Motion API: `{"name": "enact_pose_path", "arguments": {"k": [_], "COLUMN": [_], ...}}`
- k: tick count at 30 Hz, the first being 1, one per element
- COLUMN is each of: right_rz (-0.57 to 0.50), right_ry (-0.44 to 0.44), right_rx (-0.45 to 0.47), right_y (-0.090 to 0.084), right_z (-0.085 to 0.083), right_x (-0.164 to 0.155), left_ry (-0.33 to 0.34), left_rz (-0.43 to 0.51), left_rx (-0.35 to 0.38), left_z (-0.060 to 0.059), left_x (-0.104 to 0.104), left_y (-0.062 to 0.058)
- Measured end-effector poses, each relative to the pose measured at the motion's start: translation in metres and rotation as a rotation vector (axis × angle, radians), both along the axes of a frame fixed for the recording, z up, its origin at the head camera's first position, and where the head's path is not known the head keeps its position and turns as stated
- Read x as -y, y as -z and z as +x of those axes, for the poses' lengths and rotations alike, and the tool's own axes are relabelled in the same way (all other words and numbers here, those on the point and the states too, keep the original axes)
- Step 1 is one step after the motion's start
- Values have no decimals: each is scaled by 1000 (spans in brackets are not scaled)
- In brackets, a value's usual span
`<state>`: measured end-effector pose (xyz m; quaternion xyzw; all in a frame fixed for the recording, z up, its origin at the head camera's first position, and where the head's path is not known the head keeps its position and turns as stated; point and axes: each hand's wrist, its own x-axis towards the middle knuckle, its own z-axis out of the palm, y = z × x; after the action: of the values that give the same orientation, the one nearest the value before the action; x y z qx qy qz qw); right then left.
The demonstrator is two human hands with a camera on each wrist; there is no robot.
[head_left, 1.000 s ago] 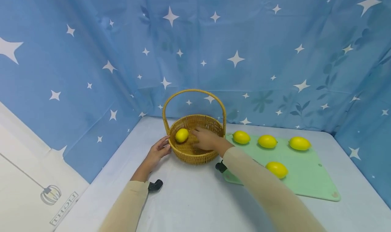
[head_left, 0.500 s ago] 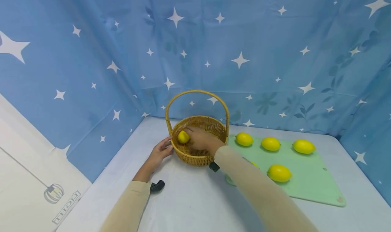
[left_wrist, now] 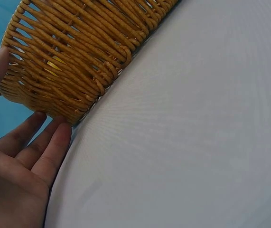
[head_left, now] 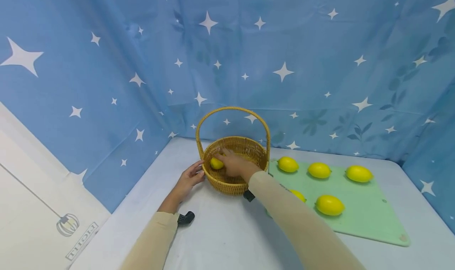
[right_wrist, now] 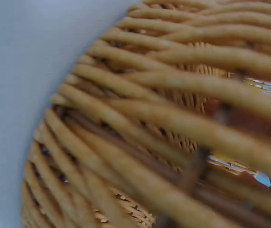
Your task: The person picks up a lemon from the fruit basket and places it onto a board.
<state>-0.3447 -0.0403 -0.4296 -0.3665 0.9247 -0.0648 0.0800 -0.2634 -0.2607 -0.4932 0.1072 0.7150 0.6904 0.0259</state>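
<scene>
In the head view my left hand [head_left: 189, 180] rests against the left side of a wicker basket [head_left: 227, 189] with a tall arched handle. From the left wrist view, its fingers reach fairly straight to the lower wall [left_wrist: 78, 57], thumb higher up. Inside the basket my right hand [head_left: 232, 163] holds a yellow lemon [head_left: 216, 164] near the left wall, its fingers over the lemon's upper right part. The hand hides some of the lemon and the basket floor. In the right wrist view the woven wall [right_wrist: 140, 114] covers most of the hand.
On a pale green board [head_left: 362, 218], right of the basket, lie several more lemons, such as one in front [head_left: 329, 205]. My right sleeve [head_left: 295, 218] partly hides another lemon [head_left: 298, 195]. A starry blue curtain [head_left: 305, 45] hangs behind the white table [head_left: 217, 238].
The right hand has moved left within the basket, from beside the lemon onto it. My left hand stays at the basket's side. The whole head view has shifted slightly.
</scene>
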Motion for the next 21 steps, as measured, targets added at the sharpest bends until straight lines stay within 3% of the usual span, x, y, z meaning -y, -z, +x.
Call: {"name": "enact_pose_path", "arguments": {"k": [3, 21], "right_rz": [-13, -87], "right_ry": [27, 42], "right_rx": [14, -49], "right_y": [1, 7], "right_z": [-1, -8], "right_x": [1, 9], "left_ry": [11, 6], "left_rz": [-3, 3], "left_rx": [13, 9], "left_z": [6, 6], "left_x": [-2, -3], "left_y": [-11, -11]}}
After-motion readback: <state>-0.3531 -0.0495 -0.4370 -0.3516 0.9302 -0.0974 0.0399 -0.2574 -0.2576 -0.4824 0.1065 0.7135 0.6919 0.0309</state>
